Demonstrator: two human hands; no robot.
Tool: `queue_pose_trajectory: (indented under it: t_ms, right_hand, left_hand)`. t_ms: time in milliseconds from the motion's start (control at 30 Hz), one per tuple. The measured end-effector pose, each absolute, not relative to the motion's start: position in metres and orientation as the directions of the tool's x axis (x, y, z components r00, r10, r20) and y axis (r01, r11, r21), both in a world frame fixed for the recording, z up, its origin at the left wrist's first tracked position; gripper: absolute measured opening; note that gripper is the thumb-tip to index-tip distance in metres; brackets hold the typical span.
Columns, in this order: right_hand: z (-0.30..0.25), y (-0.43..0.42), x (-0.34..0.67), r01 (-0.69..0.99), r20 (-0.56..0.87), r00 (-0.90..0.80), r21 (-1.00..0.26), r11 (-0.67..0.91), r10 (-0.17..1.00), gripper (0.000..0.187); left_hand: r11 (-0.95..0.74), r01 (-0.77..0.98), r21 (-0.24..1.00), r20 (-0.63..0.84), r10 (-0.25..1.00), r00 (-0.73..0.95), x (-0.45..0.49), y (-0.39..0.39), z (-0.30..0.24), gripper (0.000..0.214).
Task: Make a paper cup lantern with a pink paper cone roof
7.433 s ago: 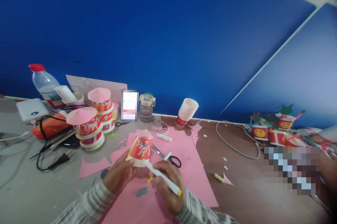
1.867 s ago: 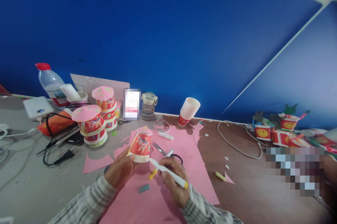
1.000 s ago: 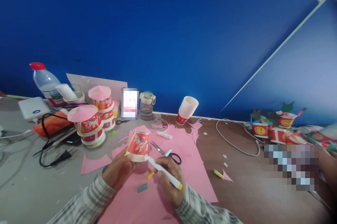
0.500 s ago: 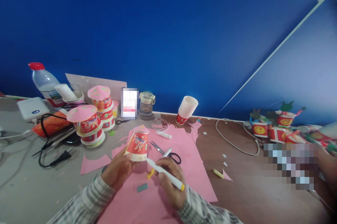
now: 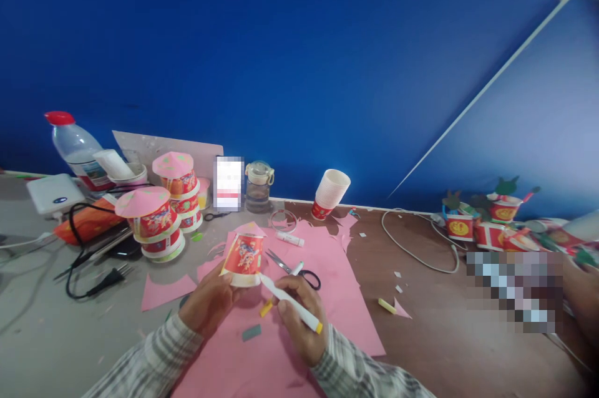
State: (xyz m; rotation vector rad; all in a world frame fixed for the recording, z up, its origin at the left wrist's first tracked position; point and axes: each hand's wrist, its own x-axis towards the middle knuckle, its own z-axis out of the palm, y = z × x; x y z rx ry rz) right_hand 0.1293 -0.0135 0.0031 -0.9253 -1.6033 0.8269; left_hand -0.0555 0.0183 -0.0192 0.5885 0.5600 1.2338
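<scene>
My left hand (image 5: 211,301) is closed on a red printed paper cup (image 5: 244,256), which it holds upside down with the wide rim low. My right hand (image 5: 303,317) grips a white marker (image 5: 296,305) with a yellow end, and the marker's tip meets the cup's rim at its right side. Below the hands lies a large sheet of pink paper (image 5: 337,298). On it are scissors (image 5: 292,267) with dark handles, a glue stick (image 5: 290,239), a yellow cap (image 5: 266,307) and a small grey piece (image 5: 251,332). A white cap-like piece shows behind my right hand.
Cup towers with pink cone roofs (image 5: 143,203) stand at left, beside a plug with cable (image 5: 105,281) and a bottle (image 5: 77,148). Behind are a water jar (image 5: 259,189) and a stack of paper cups (image 5: 331,192). Another person's hand (image 5: 578,289) is at far right, near cup crafts (image 5: 461,228).
The marker has shifted very slightly at the cup's rim, with its yellow end a little lower left. The whole view has moved slightly; both holds are the same.
</scene>
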Motion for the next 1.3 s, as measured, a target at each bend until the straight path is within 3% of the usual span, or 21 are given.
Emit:
queue_pose_trajectory:
  t_ms: [633,933,1300]
  right_hand:
    - [0.005,-0.018,0.129,0.090,0.377,-0.192,-0.913,0.398,0.906,0.016]
    - [-0.004,-0.012,0.131,-0.146,0.268,-0.101,-0.957,0.253,0.958,0.023]
    - [-0.019,-0.016,0.129,-0.043,0.320,-0.003,-0.946,0.320,0.947,0.028]
  left_hand:
    - [0.206,-0.721,0.662,-0.057,0.973,0.225,-0.057,0.020,-0.021,0.045]
    - [0.219,-0.707,0.673,-0.075,0.970,0.229,-0.057,0.020,-0.023,0.039]
    - [0.254,-0.709,0.658,-0.116,0.964,0.239,-0.058,0.021,-0.023,0.046]
